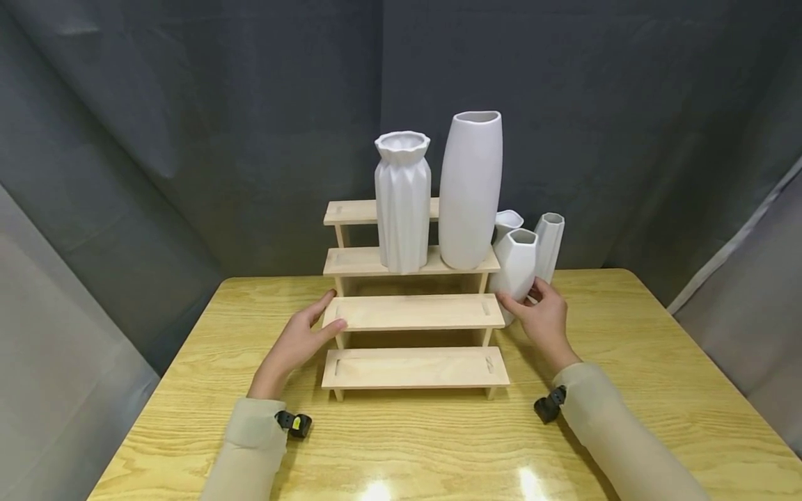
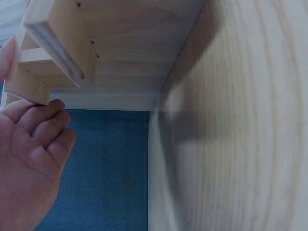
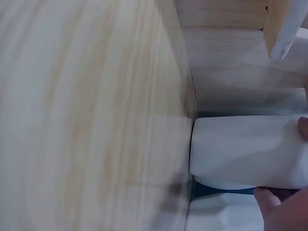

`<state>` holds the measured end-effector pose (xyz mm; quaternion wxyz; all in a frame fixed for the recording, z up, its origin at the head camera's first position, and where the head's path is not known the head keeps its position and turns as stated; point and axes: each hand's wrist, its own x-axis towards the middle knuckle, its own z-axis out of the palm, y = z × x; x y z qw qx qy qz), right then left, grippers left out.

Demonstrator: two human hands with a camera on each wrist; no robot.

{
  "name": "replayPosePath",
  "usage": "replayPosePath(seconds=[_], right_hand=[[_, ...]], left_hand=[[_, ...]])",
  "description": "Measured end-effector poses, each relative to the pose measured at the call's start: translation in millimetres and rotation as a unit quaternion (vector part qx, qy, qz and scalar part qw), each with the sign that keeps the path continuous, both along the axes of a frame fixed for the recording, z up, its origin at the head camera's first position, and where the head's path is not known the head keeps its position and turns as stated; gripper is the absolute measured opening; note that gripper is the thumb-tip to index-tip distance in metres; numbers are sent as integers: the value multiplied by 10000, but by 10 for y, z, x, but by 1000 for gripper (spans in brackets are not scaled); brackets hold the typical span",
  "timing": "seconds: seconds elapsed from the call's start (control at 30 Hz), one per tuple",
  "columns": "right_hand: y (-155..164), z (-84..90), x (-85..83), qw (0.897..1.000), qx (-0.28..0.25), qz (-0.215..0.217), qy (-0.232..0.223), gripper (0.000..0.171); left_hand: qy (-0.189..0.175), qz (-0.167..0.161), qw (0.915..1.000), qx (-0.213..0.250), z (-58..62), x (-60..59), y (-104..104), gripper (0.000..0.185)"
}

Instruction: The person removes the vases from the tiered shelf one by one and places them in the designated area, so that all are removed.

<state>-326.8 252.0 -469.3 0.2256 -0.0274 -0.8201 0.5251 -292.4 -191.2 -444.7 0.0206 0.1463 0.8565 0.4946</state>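
A stepped wooden stand (image 1: 416, 369) with several shelves stands on the table. My left hand (image 1: 296, 342) holds the left end of its second shelf from the bottom, thumb over the top; in the left wrist view its curled fingers (image 2: 48, 122) lie under the board. To the right of the stand, my right hand (image 1: 544, 321) grips a white faceted vase (image 1: 516, 264) low on its body. That vase (image 3: 245, 151) stands upright on the tabletop in the right wrist view. On the third shelf stand a white pleated vase (image 1: 403, 209) and a tall smooth white vase (image 1: 471, 188).
Behind the gripped vase are a slim fluted white vase (image 1: 550, 243) and another white vase (image 1: 508, 220), mostly hidden. The wooden table (image 1: 401, 445) ends just behind the stand, where a dark grey curtain (image 1: 263, 139) hangs.
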Motion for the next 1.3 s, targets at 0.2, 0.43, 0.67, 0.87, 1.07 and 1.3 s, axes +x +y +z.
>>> replayPosePath(seconds=[0.2, 0.43, 0.67, 0.87, 1.07, 1.3], right_hand=[[27, 12, 25, 9999, -158, 38, -31, 66], [49, 53, 96, 9992, -377, 127, 48, 70], [79, 111, 177, 9993, -372, 62, -18, 74], [90, 140, 221, 9991, -402, 96, 69, 71], [84, 178, 283, 9989, -445, 84, 130, 71], [86, 229, 430, 9979, -597, 83, 240, 70]], left_hand=[[-18, 12, 10000, 25, 6, 7, 6, 84], [23, -22, 10000, 22, -3, 14, -2, 85], [44, -28, 10000, 8, -11, -1, -6, 84], [26, -35, 10000, 5, -3, 2, -3, 84], [-6, -42, 10000, 43, 4, 15, -2, 84], [20, -64, 10000, 7, -2, 10, -1, 83]])
